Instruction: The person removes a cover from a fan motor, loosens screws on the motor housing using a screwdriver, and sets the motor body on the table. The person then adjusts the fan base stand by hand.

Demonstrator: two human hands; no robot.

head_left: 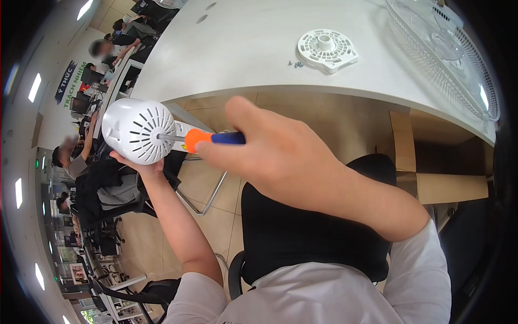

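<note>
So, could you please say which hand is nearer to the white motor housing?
Left: the left hand touches the housing from below; the right hand is apart, to its right, holding the screwdriver.

The screwdriver's [198,140] tip is hidden in the fan motor housing [127,129]. The left hand's [147,166] fingers are mostly hidden behind it; the right hand [275,148] is blurred. The screws' [295,64] drive type is too small to tell. The top edge cuts off the bench [237,54].
</note>
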